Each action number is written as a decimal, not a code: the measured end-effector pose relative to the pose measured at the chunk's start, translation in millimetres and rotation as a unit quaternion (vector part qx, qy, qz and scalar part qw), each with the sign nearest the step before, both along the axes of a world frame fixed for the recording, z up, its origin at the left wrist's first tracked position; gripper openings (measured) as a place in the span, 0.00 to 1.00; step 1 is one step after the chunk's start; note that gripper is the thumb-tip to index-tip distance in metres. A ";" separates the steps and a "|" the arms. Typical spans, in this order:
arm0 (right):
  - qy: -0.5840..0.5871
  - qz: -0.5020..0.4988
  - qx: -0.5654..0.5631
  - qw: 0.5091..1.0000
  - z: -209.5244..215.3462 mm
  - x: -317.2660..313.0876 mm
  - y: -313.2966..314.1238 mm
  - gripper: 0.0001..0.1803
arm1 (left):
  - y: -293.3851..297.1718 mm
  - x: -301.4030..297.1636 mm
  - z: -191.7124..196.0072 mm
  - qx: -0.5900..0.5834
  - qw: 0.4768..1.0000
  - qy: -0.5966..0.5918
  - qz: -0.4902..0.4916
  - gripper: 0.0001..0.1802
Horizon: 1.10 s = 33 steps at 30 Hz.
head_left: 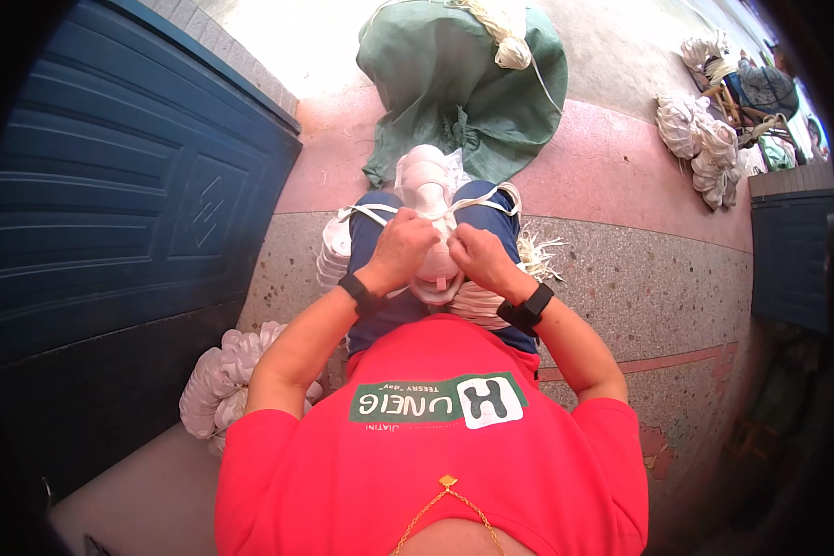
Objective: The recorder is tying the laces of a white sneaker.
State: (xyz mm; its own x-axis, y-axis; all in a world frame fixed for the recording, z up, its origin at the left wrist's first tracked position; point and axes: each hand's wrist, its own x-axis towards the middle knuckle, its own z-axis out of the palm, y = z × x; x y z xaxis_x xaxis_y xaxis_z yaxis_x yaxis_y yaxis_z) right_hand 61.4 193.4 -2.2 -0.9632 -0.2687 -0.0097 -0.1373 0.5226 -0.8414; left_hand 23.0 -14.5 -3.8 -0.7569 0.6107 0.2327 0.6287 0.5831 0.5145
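A pale pinkish-white shoe upper (426, 185) rests between my thighs, its rounded toe end pointing away from me. A small pink tab (442, 283) shows at its near end. My left hand (403, 248) is closed over the upper's left side, and a flat white shoelace (369, 208) runs out from it across my left thigh. Opposite, my right hand (480, 257) is closed in a pinch on the lace, close to the middle of the upper. Another length of lace loops over my right thigh. Fingertips of both hands are partly hidden.
Stacked pale uppers (335, 252) and loose lace ends (539, 255) flank my legs. A bundle of uppers (227, 380) lies at left by a blue door (111, 167). Ahead stands a green sack (454, 83) with a lace hank (512, 51). More bundles (700, 139) sit far right.
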 end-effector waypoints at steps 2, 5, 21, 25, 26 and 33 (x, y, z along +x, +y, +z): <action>-0.044 -0.079 -0.117 0.989 -4.3 -8.0 3.8 0.11 | 14.5 -4.5 12.6 0.031 0.998 -0.049 0.029 0.09; -0.174 -0.150 -0.313 0.922 -2.9 -18.2 17.7 0.14 | 41.5 10.2 76.2 0.179 0.972 -0.155 0.010 0.07; -0.110 -0.132 -0.354 0.919 22.1 -18.4 -10.6 0.16 | 28.4 4.8 45.9 0.264 0.878 -0.339 0.209 0.13; -0.094 -0.130 -0.332 0.929 16.7 -17.7 -10.9 0.16 | 29.7 7.0 47.3 0.269 0.871 -0.352 0.210 0.13; -0.086 -0.127 -0.326 0.933 15.6 -17.9 -11.3 0.16 | 30.2 7.4 49.8 0.254 0.879 -0.346 0.208 0.13; -0.063 -0.107 -0.311 0.942 12.7 -21.5 -9.0 0.16 | 27.4 4.5 50.1 0.221 0.909 -0.315 0.160 0.13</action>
